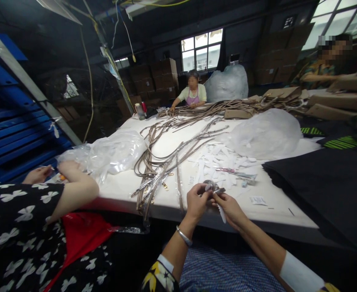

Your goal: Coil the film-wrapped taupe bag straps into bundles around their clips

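My left hand and my right hand meet just over the near edge of the white table. Both are closed on a small metal piece wrapped in clear film, and a white strip hangs down between the fingers. A silver bangle circles my left wrist. Just beyond my hands lie several tan straps in clear sleeves and a scatter of white paper scraps.
A person in a black flowered dress sits close on my left, hands by a clear plastic bag. Black cloth covers the table's right side. Two more people work at the far end, near cardboard boxes and a big plastic sack.
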Demonstrator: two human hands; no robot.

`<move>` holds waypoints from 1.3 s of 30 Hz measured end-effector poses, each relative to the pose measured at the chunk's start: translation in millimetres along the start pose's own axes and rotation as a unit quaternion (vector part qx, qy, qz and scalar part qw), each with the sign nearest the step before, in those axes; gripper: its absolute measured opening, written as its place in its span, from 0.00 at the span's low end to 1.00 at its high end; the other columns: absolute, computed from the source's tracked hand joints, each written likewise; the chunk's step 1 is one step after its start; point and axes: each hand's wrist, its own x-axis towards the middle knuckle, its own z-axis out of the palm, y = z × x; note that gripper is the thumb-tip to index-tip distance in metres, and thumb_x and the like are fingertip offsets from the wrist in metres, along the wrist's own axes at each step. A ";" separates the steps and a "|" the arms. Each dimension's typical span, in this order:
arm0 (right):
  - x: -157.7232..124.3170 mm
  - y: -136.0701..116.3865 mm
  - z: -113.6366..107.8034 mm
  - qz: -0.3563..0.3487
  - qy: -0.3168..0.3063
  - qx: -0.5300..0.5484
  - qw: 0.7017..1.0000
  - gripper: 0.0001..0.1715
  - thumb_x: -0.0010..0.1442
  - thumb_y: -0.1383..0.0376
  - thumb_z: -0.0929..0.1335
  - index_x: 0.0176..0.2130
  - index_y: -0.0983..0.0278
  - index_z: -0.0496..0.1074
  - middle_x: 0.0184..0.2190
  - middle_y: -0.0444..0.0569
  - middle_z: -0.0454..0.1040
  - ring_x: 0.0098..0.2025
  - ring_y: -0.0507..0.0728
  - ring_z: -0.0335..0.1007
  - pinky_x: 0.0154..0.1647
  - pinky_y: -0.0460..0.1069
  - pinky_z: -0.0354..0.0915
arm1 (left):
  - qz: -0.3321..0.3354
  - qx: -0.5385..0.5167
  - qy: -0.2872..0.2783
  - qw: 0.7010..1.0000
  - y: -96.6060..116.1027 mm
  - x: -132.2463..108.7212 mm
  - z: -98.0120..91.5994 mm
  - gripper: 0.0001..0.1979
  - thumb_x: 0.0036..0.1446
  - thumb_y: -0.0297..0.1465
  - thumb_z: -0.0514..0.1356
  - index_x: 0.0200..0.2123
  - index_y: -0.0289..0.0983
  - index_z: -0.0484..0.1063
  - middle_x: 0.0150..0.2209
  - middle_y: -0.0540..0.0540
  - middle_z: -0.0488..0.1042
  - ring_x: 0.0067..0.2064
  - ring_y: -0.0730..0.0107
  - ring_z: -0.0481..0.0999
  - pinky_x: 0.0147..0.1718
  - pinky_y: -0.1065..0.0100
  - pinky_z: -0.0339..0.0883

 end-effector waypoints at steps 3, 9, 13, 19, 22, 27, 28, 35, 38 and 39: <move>-3.0 -2.2 -1.5 0.025 -0.004 -0.046 0.999 0.23 0.48 0.46 0.73 0.29 0.63 0.76 0.26 0.52 0.79 0.31 0.60 0.77 0.36 0.52 0.72 | 0.045 0.130 -0.003 0.991 -2.3 0.4 0.3 0.02 0.53 0.26 0.63 0.31 0.37 0.76 0.31 0.49 0.77 0.34 0.69 0.74 0.37 0.69 0.66; -9.6 -22.4 -23.4 0.072 -0.024 -0.166 0.983 0.23 0.48 0.50 0.74 0.17 0.64 0.73 0.11 0.48 0.72 0.15 0.57 0.69 0.17 0.48 0.63 | 0.097 0.224 -0.043 0.969 -7.9 -6.6 4.4 0.03 0.55 0.25 0.63 0.31 0.39 0.74 0.32 0.51 0.75 0.36 0.70 0.72 0.36 0.70 0.63; -22.9 -28.7 -31.3 0.067 -0.036 -0.173 0.982 0.21 0.48 0.53 0.74 0.16 0.65 0.71 0.12 0.45 0.72 0.17 0.53 0.68 0.21 0.45 0.63 | 0.102 0.232 -0.050 0.966 -11.2 -10.2 8.9 0.03 0.55 0.25 0.62 0.31 0.39 0.74 0.33 0.51 0.75 0.37 0.70 0.72 0.37 0.70 0.63; -46.9 -21.6 -28.8 0.018 0.002 -0.086 0.996 0.16 0.52 0.56 0.72 0.38 0.63 0.72 0.27 0.47 0.79 0.30 0.56 0.75 0.35 0.49 0.70 | 0.082 0.217 -0.054 0.971 -8.7 -10.6 8.4 0.03 0.56 0.27 0.62 0.31 0.39 0.75 0.33 0.50 0.77 0.36 0.68 0.74 0.36 0.70 0.63; -44.3 -17.3 -29.4 -0.036 -0.001 -0.079 0.996 0.15 0.52 0.60 0.71 0.40 0.63 0.76 0.34 0.50 0.81 0.38 0.59 0.77 0.42 0.51 0.70 | 0.070 0.198 -0.057 0.976 -9.0 -8.6 6.7 0.03 0.56 0.28 0.62 0.31 0.39 0.76 0.32 0.50 0.77 0.36 0.68 0.74 0.35 0.70 0.64; -30.6 -20.0 -32.7 -0.164 -0.002 -0.204 0.965 0.15 0.54 0.64 0.68 0.41 0.58 0.80 0.39 0.48 0.79 0.45 0.60 0.74 0.49 0.54 0.67 | 0.060 0.200 -0.078 0.975 -11.4 -4.6 3.6 0.04 0.56 0.32 0.61 0.32 0.40 0.77 0.31 0.50 0.78 0.33 0.68 0.75 0.33 0.70 0.65; -28.6 -21.8 -32.8 -0.192 0.011 -0.224 0.955 0.13 0.53 0.64 0.68 0.38 0.57 0.81 0.40 0.48 0.79 0.45 0.61 0.73 0.50 0.54 0.66 | 0.060 0.203 -0.080 0.974 -11.7 -4.1 3.3 0.05 0.56 0.32 0.61 0.32 0.40 0.77 0.31 0.50 0.79 0.32 0.68 0.75 0.33 0.70 0.65; -21.0 -20.8 -24.6 -0.166 0.011 -0.206 0.964 0.13 0.56 0.58 0.67 0.36 0.60 0.80 0.24 0.46 0.77 0.25 0.55 0.70 0.30 0.49 0.66 | 0.074 0.211 -0.082 0.971 -14.3 -2.8 1.7 0.07 0.56 0.31 0.61 0.36 0.42 0.79 0.34 0.50 0.80 0.35 0.66 0.78 0.35 0.69 0.68; -16.9 -19.2 -19.7 -0.122 0.009 -0.192 0.974 0.18 0.57 0.53 0.67 0.37 0.63 0.78 0.18 0.44 0.74 0.17 0.52 0.63 0.19 0.46 0.59 | 0.065 0.182 -0.081 0.978 -16.2 -1.0 0.5 0.10 0.57 0.31 0.60 0.42 0.41 0.78 0.36 0.48 0.81 0.36 0.65 0.79 0.38 0.68 0.69; -15.4 -20.2 -18.6 -0.110 0.009 -0.187 0.976 0.19 0.57 0.52 0.67 0.36 0.64 0.77 0.17 0.44 0.74 0.16 0.51 0.63 0.18 0.46 0.58 | 0.061 0.171 -0.080 0.980 -16.8 -0.3 0.2 0.11 0.57 0.32 0.61 0.44 0.41 0.77 0.37 0.47 0.81 0.37 0.65 0.79 0.39 0.67 0.70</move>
